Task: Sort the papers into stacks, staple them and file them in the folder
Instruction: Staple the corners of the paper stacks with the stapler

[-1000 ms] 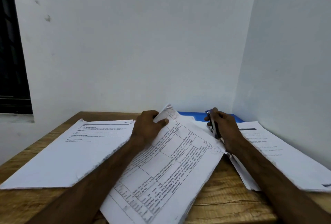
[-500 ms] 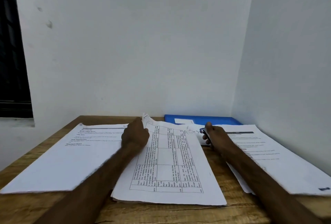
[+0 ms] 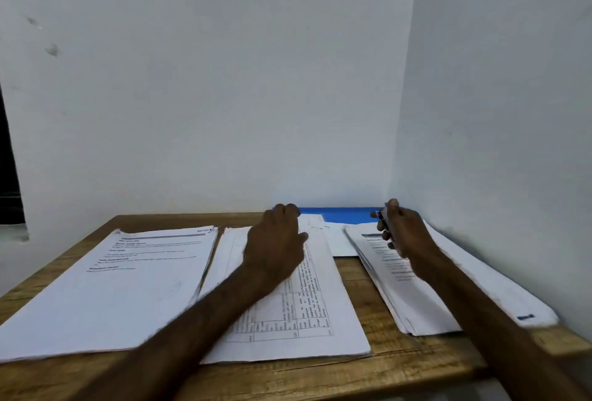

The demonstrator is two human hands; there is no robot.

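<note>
Three paper stacks lie on the wooden table (image 3: pixel 368 368). A left stack (image 3: pixel 112 288) shows printed headings. The middle stack (image 3: pixel 304 314) carries a printed table, and my left hand (image 3: pixel 275 243) rests on its far end with the fingers curled over the top edge. Above the right stack (image 3: pixel 426 298), my right hand (image 3: pixel 403 234) grips a small stapler (image 3: pixel 382 220). A blue folder (image 3: pixel 346 215) lies flat at the back against the wall, partly covered by paper.
White walls close the table in at the back and on the right. A loose white sheet (image 3: pixel 342 245) lies between the middle stack and the folder. A dark window edge (image 3: pixel 8 176) is at the far left.
The middle stack has gone from lifted and slanted to flat and square on the table. My left hand slid to its far end. My right hand, holding the stapler, moved right over the right stack.
</note>
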